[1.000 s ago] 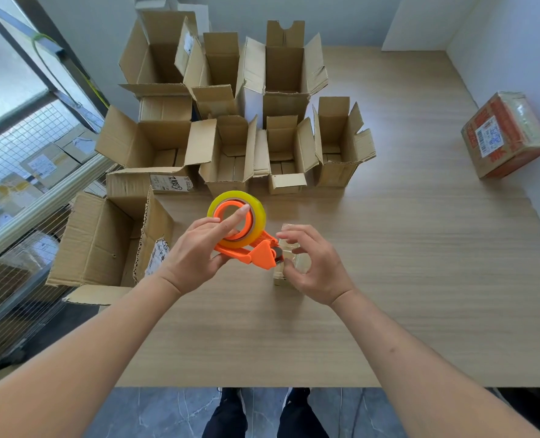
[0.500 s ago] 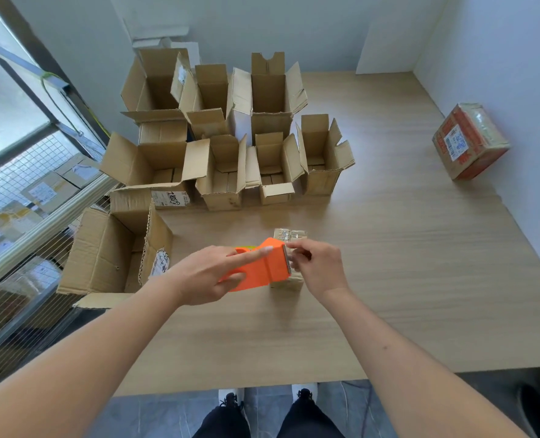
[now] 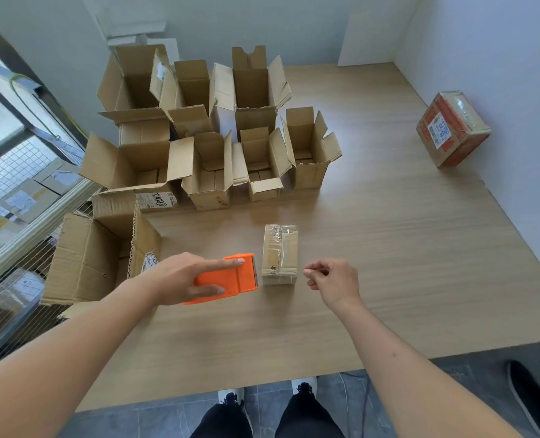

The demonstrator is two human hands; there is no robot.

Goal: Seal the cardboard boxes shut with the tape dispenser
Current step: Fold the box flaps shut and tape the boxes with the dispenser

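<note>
The left hand point(image 3: 180, 279) grips the orange dispenser point(image 3: 227, 278), index finger laid straight along its top, thumb clamped on the near side. The small box point(image 3: 279, 254) stands on the table point(image 3: 389, 248) just right of the dispenser's blade end, between the two hands; whether the dispenser touches it cannot be told. Clear tape shows over its top.

The right hand point(image 3: 333, 281) hovers just right of the box, thumb and forefinger pinched together. Whether a tape end is held there cannot be told.

Hazards:
- Nothing steadies the box. It looks light, so pressure from the dispenser may slide or tip it.
- A loose tape end may fold back and stick to itself.
- The open boxes point(image 3: 211, 172) beyond the hands remain unsealed.
</note>
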